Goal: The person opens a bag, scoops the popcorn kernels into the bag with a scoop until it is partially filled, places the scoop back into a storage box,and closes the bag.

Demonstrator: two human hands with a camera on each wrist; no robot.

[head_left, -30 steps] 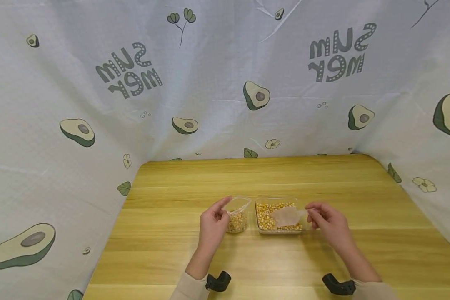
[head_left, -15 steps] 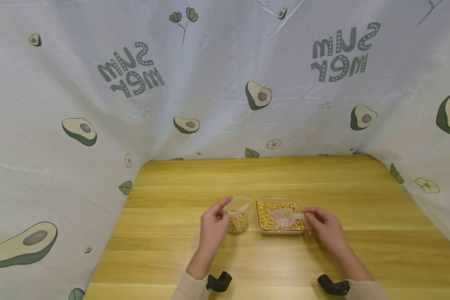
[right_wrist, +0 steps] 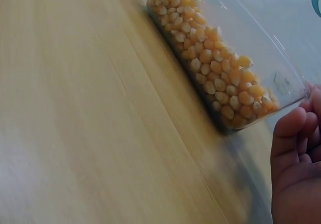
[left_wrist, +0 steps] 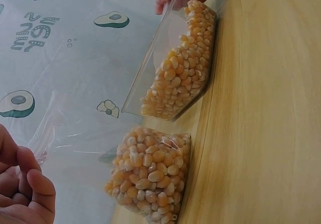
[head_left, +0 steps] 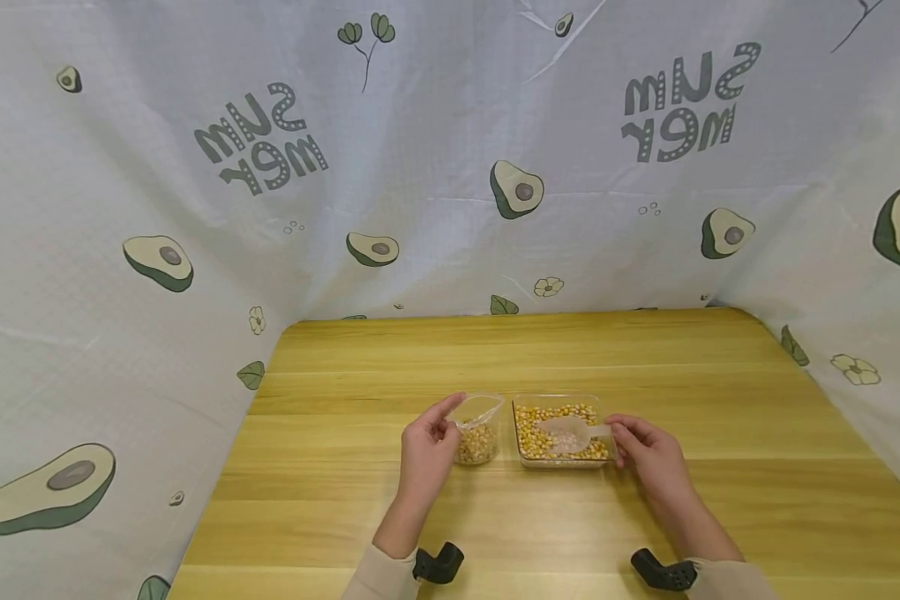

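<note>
My left hand (head_left: 429,446) pinches the rim of a clear plastic bag (head_left: 477,443), which stands on the table with its mouth open. Corn kernels fill its lower part, seen closely in the left wrist view as the bag's bulging bottom (left_wrist: 150,171). To its right is a clear rectangular container (head_left: 558,464) of yellow corn kernels (head_left: 527,429). A pale translucent scoop (head_left: 567,433) lies in that corn, its handle toward the right. My right hand (head_left: 654,454) grips this handle at the container's right rim; in the right wrist view, curled fingers (right_wrist: 288,133) show beside the container's corner.
The wooden table (head_left: 390,367) extends around both containers. A pale curtain (head_left: 435,167) with avocado prints hangs behind the table and along both sides. Black wrist mounts (head_left: 438,563) sit at both sleeves.
My right hand has shifted left, and the scoop has moved slightly left and settled into the corn, its angle changed. My left hand and the bag stay in place.
</note>
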